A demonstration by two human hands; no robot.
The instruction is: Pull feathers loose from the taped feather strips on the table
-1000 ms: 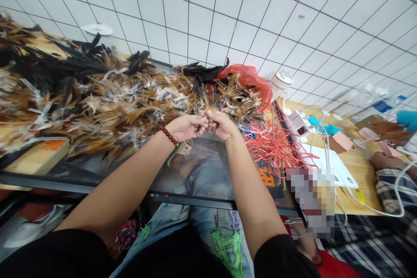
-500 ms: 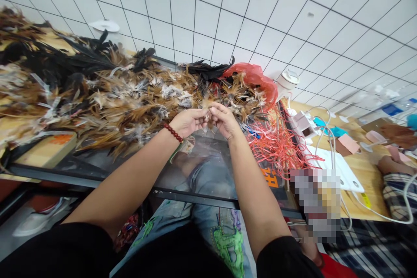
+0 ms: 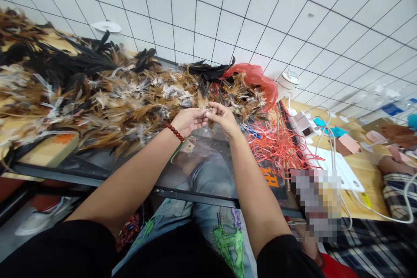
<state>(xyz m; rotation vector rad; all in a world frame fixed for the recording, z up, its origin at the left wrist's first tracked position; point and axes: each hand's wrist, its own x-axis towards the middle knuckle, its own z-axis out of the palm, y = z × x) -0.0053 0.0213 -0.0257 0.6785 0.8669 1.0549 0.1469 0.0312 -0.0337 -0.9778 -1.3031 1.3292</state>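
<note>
My left hand (image 3: pixel 189 121), with a dark red bead bracelet at its wrist, pinches a small tan feather (image 3: pixel 202 102) between thumb and fingers. My right hand (image 3: pixel 223 118) meets it at the fingertips, closed on the lower end of the same feather. Both hands are above the near edge of a broad heap of brown, tan and grey feathers (image 3: pixel 130 100). Beneath them lies a glossy dark tray (image 3: pixel 208 147) that mirrors my legs. The fingers hide the feather's base.
Long black feathers (image 3: pixel 78 58) lie at the back left. Behind the heap sits a red plastic bag (image 3: pixel 252 76). Tangled red and white strings (image 3: pixel 276 141) spread on the right, beside a white power strip (image 3: pixel 339 167) with cables. A co-worker's plaid sleeve (image 3: pixel 395 191) shows at far right.
My right fingers have shifted slightly at the feather, the thumb now lying straighter against the left fingertips. The view has tilted a little; the heap is unchanged.
</note>
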